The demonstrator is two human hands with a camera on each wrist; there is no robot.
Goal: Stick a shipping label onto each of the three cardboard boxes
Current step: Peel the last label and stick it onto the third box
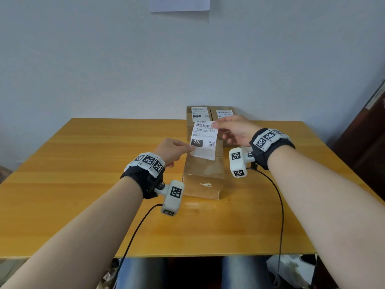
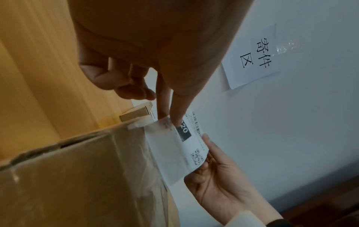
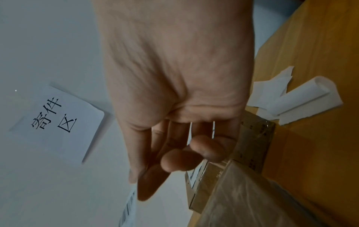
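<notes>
White label (image 1: 204,140) pinched by both hands above box (image 1: 205,176).

Label (image 1: 204,140) between both hands, above box (image 1: 203,176)

- I see one box (image 1: 204,174) on the desk (image 1: 83,184) before me.
- Two boxes (image 1: 199,116) (image 1: 221,113) sit side by side behind it, by the wall.
- My hands (image 1: 173,151) (image 1: 235,130) hold a label (image 1: 205,140) above the near box.

Glossy varnished wood table (image 1: 83,184), matt brown cardboard box (image 1: 203,174) w/ shiny clear tape, smooth white paper label (image 1: 205,140)
</notes>
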